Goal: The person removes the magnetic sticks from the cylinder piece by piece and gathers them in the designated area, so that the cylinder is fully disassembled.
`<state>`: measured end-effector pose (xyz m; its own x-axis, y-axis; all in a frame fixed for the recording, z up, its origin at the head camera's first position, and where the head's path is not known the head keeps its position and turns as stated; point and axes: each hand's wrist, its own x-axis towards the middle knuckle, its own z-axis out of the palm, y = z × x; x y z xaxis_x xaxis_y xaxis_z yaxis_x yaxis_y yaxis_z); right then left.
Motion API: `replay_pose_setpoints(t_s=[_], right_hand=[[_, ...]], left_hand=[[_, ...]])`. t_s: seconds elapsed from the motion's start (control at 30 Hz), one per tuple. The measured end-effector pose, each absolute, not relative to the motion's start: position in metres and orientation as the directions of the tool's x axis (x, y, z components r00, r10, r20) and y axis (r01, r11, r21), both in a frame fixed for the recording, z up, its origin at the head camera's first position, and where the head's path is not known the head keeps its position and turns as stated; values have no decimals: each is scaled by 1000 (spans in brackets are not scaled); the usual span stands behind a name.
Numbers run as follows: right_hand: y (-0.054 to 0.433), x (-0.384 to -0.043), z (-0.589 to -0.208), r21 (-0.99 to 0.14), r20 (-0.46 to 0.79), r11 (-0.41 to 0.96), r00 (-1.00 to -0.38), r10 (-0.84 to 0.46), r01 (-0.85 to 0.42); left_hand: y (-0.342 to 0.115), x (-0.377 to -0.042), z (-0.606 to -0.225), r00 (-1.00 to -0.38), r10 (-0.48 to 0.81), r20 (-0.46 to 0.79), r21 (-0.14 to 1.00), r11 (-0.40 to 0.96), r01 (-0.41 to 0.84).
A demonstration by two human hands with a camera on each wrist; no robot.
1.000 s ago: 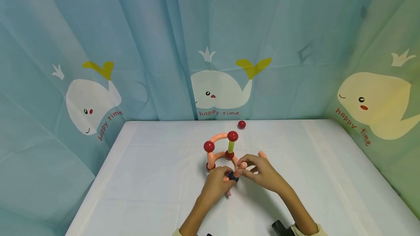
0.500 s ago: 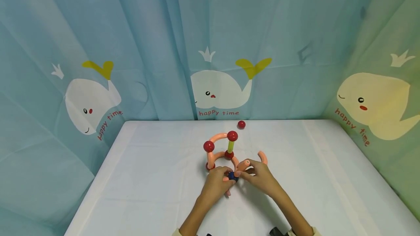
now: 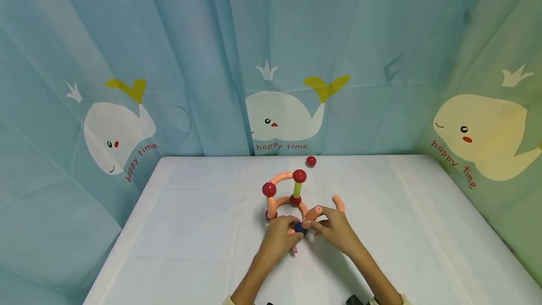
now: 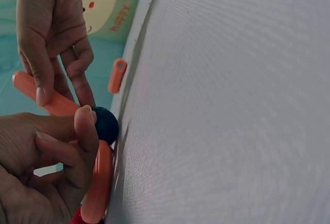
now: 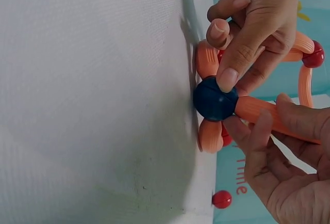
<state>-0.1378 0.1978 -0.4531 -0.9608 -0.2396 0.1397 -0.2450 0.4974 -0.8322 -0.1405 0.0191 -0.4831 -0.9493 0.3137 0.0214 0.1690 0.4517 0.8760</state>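
Observation:
My left hand [image 3: 277, 236] pinches a dark blue ball [image 5: 214, 99] low at the near side of a magnetic stick-and-ball frame. My right hand [image 3: 336, 229] grips an orange stick [image 5: 258, 111] whose lower end meets that ball; in the head view the stick leans up to the right. Other orange sticks [image 5: 210, 135] run out from the ball along the table. Behind the hands, the frame has red balls [image 3: 299, 176], curved orange sticks [image 3: 281, 176] and one upright yellow-green stick [image 3: 298, 189]. Fingers hide part of the near joint.
A loose curved orange stick [image 3: 338, 203] lies just beyond my right hand. One loose red ball [image 3: 311, 161] rests near the far edge of the white table [image 3: 190, 229]. A curtain [image 3: 203, 60] with whale prints hangs behind it.
My right hand has shifted slightly left and toward me, showing more of the orange stick it holds and of the loose curved stick behind. The left hand stays put on the blue ball.

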Motion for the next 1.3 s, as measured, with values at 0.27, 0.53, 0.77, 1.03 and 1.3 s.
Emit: replay_pose_setpoints(t_s=[0.27,0.53,0.77,1.03,1.3], right_hand=[[197,-134,-453,-829,148,495,-956,-254,-260],[202,-132,-449,-855,117,457,-950,-289,-244],[202,-131,-448,-883,90,418,-952,-293,-213],[206,-129,-446,-888,73,426,-967,-243,-174],[233,-134,-435,-811,141,562,-986,-88,-166]], left_hand=[[20,-140,-486,-947,320,16,884,437,163],[20,-139,-485,-948,319,9,885,438,156],[19,-138,-483,-949,315,25,869,463,176],[20,-139,-485,-948,313,49,852,482,203],[22,-138,-481,-956,293,-17,855,500,138]])
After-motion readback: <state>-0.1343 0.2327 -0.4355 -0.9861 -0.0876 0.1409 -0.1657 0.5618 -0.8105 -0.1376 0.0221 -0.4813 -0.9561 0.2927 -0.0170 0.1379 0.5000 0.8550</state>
